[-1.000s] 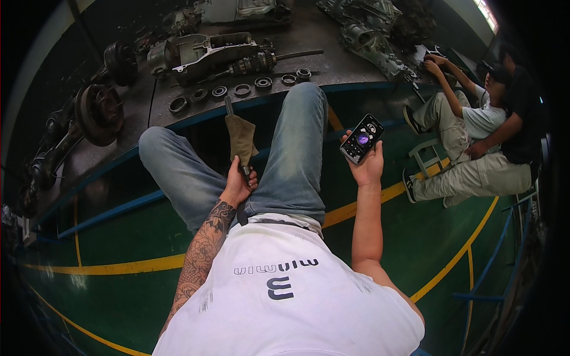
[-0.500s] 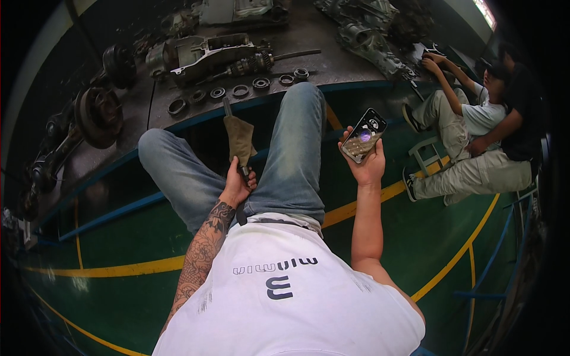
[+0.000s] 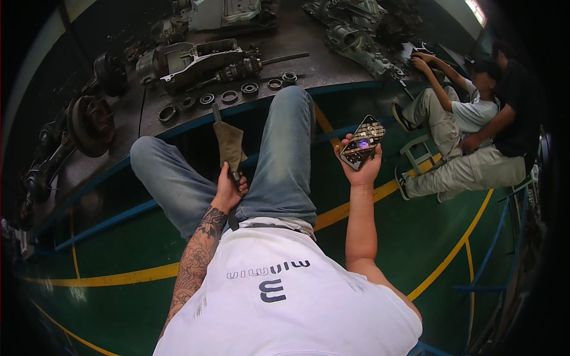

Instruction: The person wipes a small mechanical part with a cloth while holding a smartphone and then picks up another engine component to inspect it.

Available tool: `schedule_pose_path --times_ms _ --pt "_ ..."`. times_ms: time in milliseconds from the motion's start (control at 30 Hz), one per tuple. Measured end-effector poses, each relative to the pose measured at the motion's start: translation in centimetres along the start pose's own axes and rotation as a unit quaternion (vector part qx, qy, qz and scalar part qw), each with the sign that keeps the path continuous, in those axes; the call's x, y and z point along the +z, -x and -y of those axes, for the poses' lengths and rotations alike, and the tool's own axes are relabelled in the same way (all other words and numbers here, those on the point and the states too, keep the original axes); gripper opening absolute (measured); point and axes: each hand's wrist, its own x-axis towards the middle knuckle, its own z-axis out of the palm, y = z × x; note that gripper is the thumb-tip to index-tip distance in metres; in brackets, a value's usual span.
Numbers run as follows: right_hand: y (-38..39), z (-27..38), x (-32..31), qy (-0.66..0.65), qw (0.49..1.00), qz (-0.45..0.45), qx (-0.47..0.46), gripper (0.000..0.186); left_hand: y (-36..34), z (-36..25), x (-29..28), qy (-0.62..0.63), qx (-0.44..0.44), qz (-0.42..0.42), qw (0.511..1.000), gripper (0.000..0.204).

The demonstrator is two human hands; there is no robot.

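left hand (image 3: 230,188) is curled round a metal tool (image 3: 216,113) with brown cloth (image 3: 228,144) on it, between the knees (image 3: 295,107) — right hand (image 3: 361,171) grips a phone (image 3: 363,142) (lit up, too) off to their right

1. White shirt (image 3: 297,323): a row of letters (image 3: 295,264), part outlined, part solid dark, with one large dark character (image 3: 264,290) beside it.
2. Phone (image 3: 363,142): screen details too small to read.
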Motion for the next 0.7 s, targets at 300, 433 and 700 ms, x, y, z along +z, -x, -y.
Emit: schedule_pose_path --times_ms 300,433,700 --pt "-0.36 0.30 -0.42 0.044 0.998 0.009 -0.033 0.066 -0.10 0.01 0.02 0.009 0.001 0.003 1.000 0.061" --pt "-0.25 0.03 -0.16 0.063 0.997 -0.008 -0.043 0.069 -0.11 -0.01 -0.18 0.007 0.002 0.011 1.000 0.061" --pt "-0.39 -0.08 -0.60 0.021 0.997 0.057 -0.053 0.070 -0.06 0.01 -0.03 0.007 0.002 0.009 1.000 0.061"
